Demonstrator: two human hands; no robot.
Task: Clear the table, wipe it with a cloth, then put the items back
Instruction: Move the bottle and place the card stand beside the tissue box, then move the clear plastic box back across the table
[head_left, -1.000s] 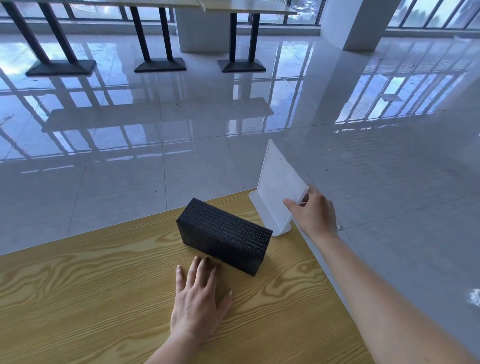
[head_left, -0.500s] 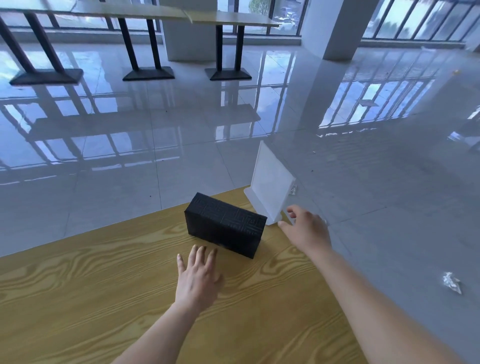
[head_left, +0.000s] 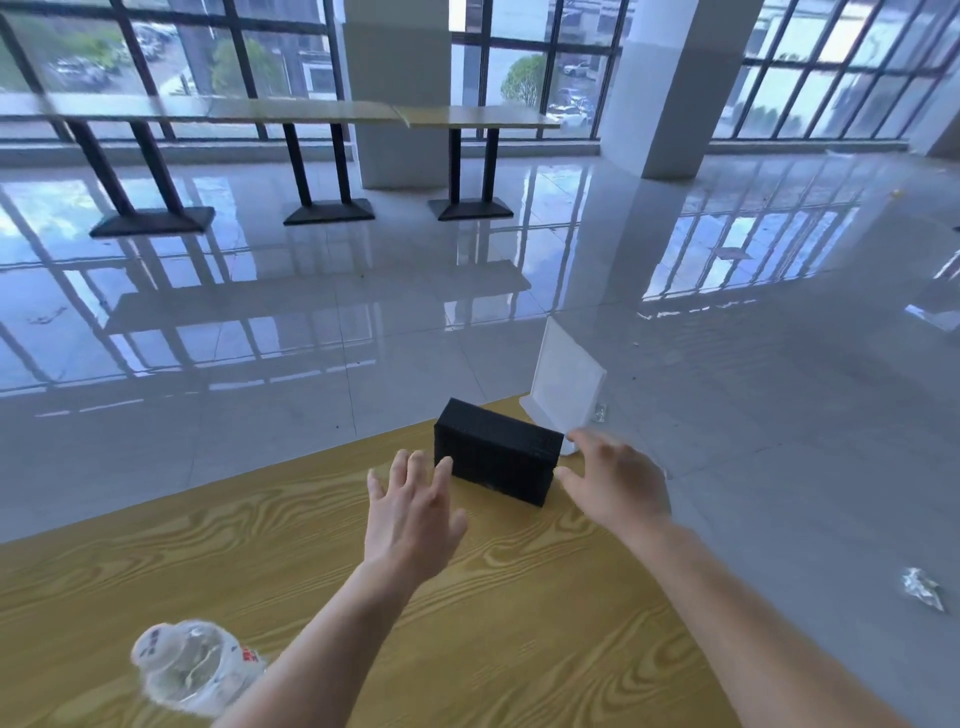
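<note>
Nearest me, a plastic bottle (head_left: 195, 662) lies by the bench's (head_left: 519, 623) near-left edge; a careless forearm could roll it off. My left hand (head_left: 413, 512) and right hand (head_left: 615, 480) are both spread wide, holding nothing, flanking the black box (head_left: 498, 457). At the far right corner the white sign stand (head_left: 569, 387) could tip over the edge.

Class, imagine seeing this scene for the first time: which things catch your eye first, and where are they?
A black box sits at the wooden table's far edge, with the left hand and right hand open either side. Behind it stands a white sign holder; a clear plastic bottle lies near left.
</note>
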